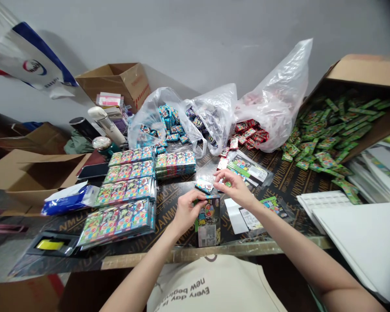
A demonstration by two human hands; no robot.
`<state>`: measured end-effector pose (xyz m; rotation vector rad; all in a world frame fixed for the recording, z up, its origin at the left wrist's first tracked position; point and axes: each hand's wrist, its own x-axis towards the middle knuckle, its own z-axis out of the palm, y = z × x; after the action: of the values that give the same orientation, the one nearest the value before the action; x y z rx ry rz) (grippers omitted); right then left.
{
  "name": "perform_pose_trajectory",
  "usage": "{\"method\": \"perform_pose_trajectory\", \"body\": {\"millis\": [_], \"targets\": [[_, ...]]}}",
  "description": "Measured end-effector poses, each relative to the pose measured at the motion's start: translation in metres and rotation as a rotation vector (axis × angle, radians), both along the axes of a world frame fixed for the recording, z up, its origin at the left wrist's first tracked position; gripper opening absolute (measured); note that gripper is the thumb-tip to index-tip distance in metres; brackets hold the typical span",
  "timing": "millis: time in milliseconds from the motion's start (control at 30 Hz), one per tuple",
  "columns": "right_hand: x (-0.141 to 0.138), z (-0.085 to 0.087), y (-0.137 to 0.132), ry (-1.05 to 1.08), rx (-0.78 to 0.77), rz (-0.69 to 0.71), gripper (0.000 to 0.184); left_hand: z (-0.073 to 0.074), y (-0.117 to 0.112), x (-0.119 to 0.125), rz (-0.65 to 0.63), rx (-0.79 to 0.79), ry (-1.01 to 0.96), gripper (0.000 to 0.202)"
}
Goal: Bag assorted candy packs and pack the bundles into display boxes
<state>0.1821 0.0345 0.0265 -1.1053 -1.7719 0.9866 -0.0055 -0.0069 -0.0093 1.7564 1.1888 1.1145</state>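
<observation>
My left hand (187, 210) is closed on the top left edge of a colourful printed card pack (209, 220) that lies on the dark table (169, 194) in front of me. My right hand (234, 185) hovers just above and to the right of the pack, its fingers pinched on a small blue sachet (204, 186). Rows of finished card packs in clear sleeves (123, 203) lie to the left of my left hand.
Three clear plastic bags hold blue sachets (164, 125), dark sachets (201, 123) and red sachets (251, 132) at the back. A tipped cardboard box (360, 73) spills green sachets (325, 138) at right. White sheets (360, 234) lie at right, open boxes (29, 171) at left.
</observation>
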Motion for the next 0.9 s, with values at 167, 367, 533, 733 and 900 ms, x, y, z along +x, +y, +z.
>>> {"method": "perform_pose_trajectory", "body": {"millis": [167,367,533,733,900], "targets": [[-0.015,0.004,0.01,0.027,-0.37,0.268,0.021,-0.002,0.003,-0.003,0.049,-0.072,-0.055,0.007],[-0.023,-0.005,0.009,0.037,-0.477,0.334,0.021,0.002,0.0,-0.004,0.001,-0.068,-0.045,0.006],[-0.024,-0.006,0.009,0.03,-0.475,0.319,0.022,-0.006,0.001,0.002,0.089,-0.053,-0.064,0.017],[-0.028,-0.024,0.003,0.278,-0.593,0.175,0.028,-0.011,-0.003,0.003,0.126,-0.135,-0.124,0.016],[-0.032,-0.036,-0.015,0.504,-0.831,0.029,0.032,-0.038,-0.019,0.001,-0.17,-0.576,-0.523,0.06]]}}
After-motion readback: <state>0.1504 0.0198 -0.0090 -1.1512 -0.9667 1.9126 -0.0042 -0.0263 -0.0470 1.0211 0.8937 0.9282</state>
